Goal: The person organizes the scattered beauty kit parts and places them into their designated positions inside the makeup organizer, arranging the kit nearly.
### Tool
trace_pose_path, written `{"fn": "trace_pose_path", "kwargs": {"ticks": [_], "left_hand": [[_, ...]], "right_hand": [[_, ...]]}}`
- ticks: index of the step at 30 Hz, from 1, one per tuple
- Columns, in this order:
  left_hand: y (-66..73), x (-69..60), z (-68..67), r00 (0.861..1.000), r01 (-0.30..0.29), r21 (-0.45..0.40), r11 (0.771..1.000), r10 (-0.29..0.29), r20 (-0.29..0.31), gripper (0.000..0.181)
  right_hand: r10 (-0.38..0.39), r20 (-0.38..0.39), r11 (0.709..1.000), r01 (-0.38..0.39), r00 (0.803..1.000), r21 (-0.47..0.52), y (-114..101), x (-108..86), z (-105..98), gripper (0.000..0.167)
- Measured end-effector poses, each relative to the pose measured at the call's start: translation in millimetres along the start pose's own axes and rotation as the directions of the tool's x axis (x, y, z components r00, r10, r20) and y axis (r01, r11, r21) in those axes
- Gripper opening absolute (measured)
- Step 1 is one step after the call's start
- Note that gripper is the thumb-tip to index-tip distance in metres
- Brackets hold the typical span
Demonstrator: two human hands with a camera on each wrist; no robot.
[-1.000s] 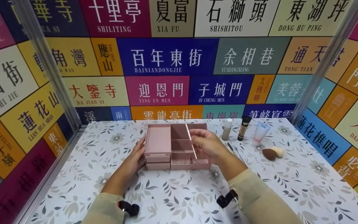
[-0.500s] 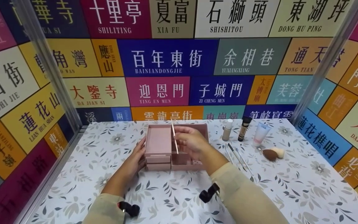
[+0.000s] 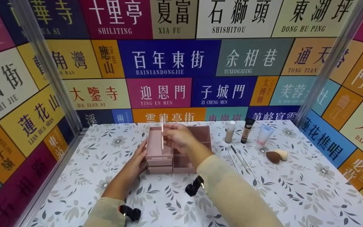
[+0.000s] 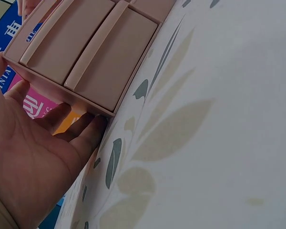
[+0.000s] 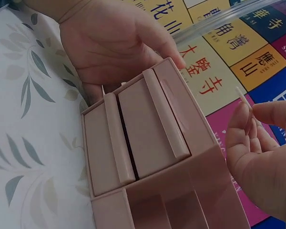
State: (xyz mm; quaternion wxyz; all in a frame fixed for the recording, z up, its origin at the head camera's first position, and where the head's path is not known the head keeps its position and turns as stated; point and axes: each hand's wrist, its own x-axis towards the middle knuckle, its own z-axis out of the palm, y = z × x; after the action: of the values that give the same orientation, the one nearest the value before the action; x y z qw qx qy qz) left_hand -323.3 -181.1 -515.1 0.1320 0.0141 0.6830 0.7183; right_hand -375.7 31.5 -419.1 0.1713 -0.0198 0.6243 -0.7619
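A pink desktop organizer point(image 3: 160, 170) with drawers and open compartments stands on the table. My left hand point(image 3: 136, 160) rests against its left side, fingertips on the wall; in the left wrist view the palm point(image 4: 33, 152) faces the two drawers point(image 4: 117, 55). Above the organizer's left top tray, my right hand point(image 3: 178, 137) pinches a thin pale stick point(image 3: 162, 135), held nearly upright. Its upper end is blurred, so its kind is unclear. In the right wrist view only a short end of the stick point(image 5: 242, 96) shows between thumb and fingertips.
Right of the organizer stand a beige bottle point(image 3: 230, 132), a dark tube point(image 3: 247, 130) and a blue-pink tube point(image 3: 265, 136). Several slim sticks, one a dark brush point(image 3: 240, 157), lie in front of them. Brown point(image 3: 273, 156) and cream sponges point(image 3: 283, 154) lie farther right. Printed walls enclose the table.
My right hand has carried the stick leftward, from over the organizer's right compartments to above its left tray. The stick has turned more upright. My left hand has stayed at the organizer's side.
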Motion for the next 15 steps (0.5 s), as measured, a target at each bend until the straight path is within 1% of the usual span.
{"fn": "trace_pose_path", "kwargs": {"ticks": [5, 8, 11, 15], "left_hand": [[-1.0, 0.8, -0.9, 1.000, 0.015, 0.013, 1.000, -0.015, 0.000, 0.053], [-1.2, 0.7, -0.5, 1.000, 0.015, 0.000, 1.000, -0.015, 0.003, 0.054], [-1.4, 0.7, -0.5, 1.000, 0.013, -0.005, 1.000, -0.013, 0.003, 0.055], [-1.9, 1.1, -1.2, 1.000, 0.007, -0.012, 1.000, -0.007, 0.001, 0.056]], "right_hand": [[0.004, 0.009, 1.000, -0.004, 1.000, 0.001, 3, 5.7, 17, 0.051], [-0.010, 0.002, 1.000, 0.010, 1.000, -0.025, 6, 7.7, 26, 0.051], [-0.037, -0.024, 0.994, 0.034, 0.999, -0.104, 10, 9.0, 33, 0.053], [-0.055, -0.067, 0.975, 0.039, 0.996, -0.220, 14, 12.7, 40, 0.055]]}}
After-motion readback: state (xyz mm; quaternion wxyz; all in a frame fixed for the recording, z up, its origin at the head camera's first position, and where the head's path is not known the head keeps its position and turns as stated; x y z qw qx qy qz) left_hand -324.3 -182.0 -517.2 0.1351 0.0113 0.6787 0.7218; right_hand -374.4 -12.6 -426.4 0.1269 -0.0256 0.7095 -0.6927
